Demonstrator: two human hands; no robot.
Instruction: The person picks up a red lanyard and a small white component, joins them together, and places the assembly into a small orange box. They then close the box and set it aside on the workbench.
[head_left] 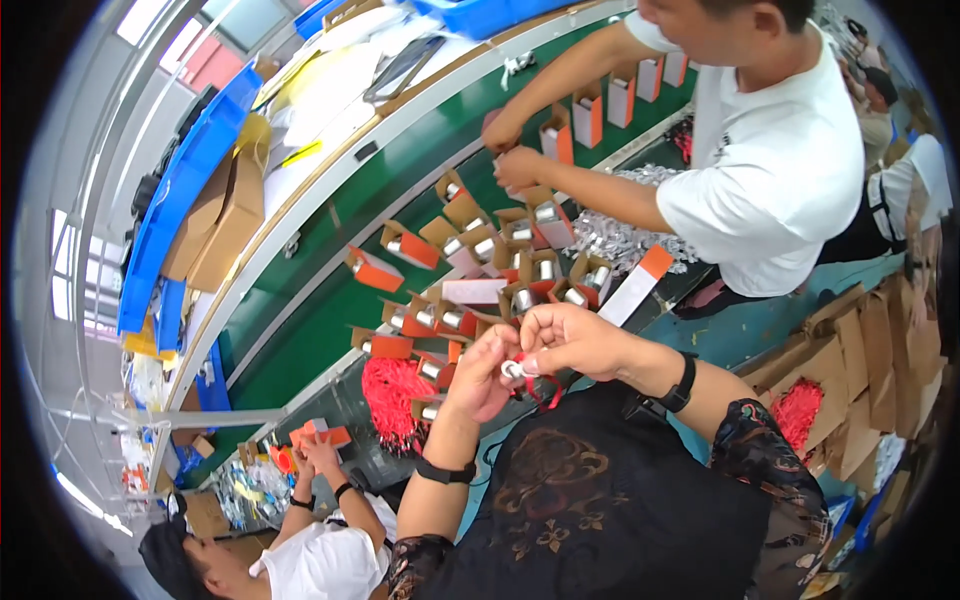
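Close to my chest, my left hand (485, 374) and my right hand (578, 342) meet with fingers pinched together. Between them is a small silvery-white piece (513, 369); its exact kind is too small to make out. A thin red strap (552, 393) hangs in a loop from it below my right fingers. Just left of my left hand lies a thick bundle of red straps (394, 398) with dark ends. Beyond my hands stand many open orange-and-white boxes (407, 248), several with silver metal cylinders (524, 299) inside.
Across the bench, a co-worker in a white shirt (765, 150) works beside a heap of silvery wrapped pieces (630, 225). Another person (320, 545) at lower left holds an orange box (322, 436). Cardboard (860, 370) piles up at right. A green conveyor (300, 320) runs behind the boxes.
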